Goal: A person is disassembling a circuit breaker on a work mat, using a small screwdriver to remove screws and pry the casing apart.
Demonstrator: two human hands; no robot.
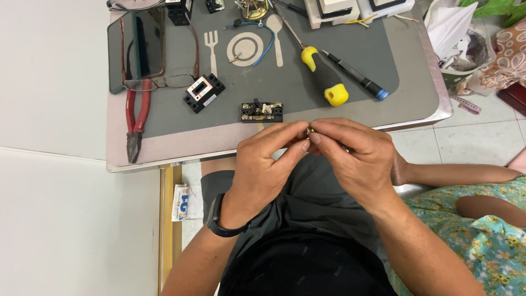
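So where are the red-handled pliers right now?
In the head view, the red-handled pliers lie at the left edge of the grey mat, jaws pointing toward the person, just below the smartphone and glasses.

Pliers (136, 123) lie left on the tray (416, 93), terminal block (262, 111) centre, screwdriver (324, 77) right of it

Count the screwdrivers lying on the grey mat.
2: a yellow-and-black-handled screwdriver at centre right, and a slim black screwdriver with a blue cap just right of it. Others may be hidden.
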